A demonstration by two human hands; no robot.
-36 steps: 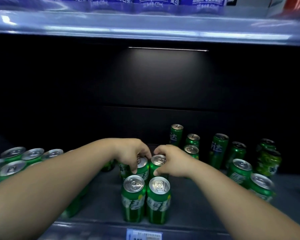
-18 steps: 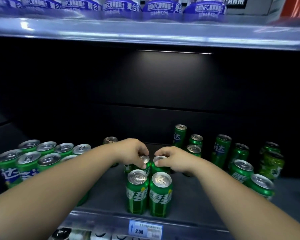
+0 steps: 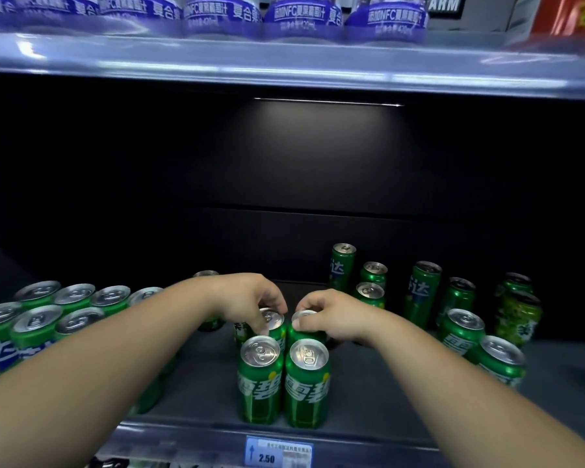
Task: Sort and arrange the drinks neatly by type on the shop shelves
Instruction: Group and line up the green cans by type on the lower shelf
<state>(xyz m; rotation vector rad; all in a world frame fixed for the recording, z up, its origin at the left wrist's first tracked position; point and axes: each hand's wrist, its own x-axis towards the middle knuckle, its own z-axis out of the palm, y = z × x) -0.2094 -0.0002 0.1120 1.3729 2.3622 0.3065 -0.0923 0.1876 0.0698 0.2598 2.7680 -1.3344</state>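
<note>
Purple-labelled bottles are cut off by the top edge. The left forearm hides some green cans; small print on the price tag is unreadable.

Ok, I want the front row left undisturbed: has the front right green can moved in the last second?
No. The front right green can stands just above the 2.50 price label, as it did before; only the camera view has shifted slightly.
</note>
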